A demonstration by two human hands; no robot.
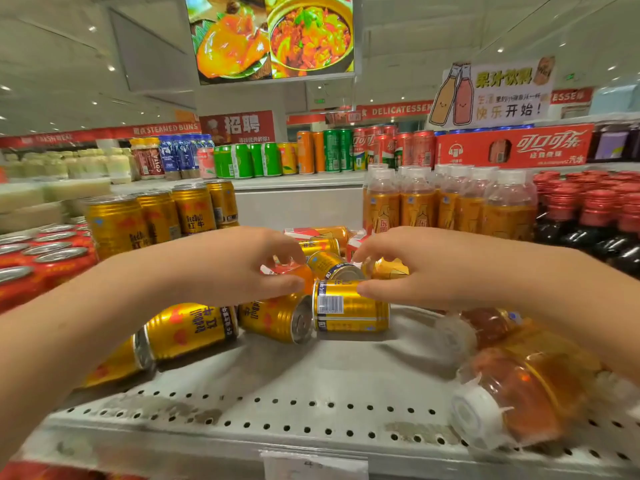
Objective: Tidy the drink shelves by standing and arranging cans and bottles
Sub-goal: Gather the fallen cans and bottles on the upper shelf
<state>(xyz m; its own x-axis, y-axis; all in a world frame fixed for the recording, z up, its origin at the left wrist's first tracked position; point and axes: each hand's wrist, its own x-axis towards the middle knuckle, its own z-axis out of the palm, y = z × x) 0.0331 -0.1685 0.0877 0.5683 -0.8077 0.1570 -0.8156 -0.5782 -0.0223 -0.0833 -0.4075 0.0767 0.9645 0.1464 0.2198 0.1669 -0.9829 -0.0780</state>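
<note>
Several gold Red Bull cans lie toppled on the white perforated shelf (pixel 277 386). My left hand (pixel 242 265) grips a gold and red can (pixel 304 271) between thumb and fingers in the middle of the pile. My right hand (pixel 422 268) curls its fingers over a gold container (pixel 389 268), and its thumb rests on a barcode can (pixel 349 306) lying on its side. More fallen cans (pixel 190 327) lie below my left wrist. Amber bottles (pixel 512 389) with white caps lie on their sides under my right forearm.
Upright gold cans (pixel 156 216) stand at the back left, beside red cans (pixel 45 254). Upright amber bottles (pixel 450 206) and red-capped dark bottles (pixel 595 216) stand at the back right. A higher shelf holds green, orange and red cans (pixel 311 154).
</note>
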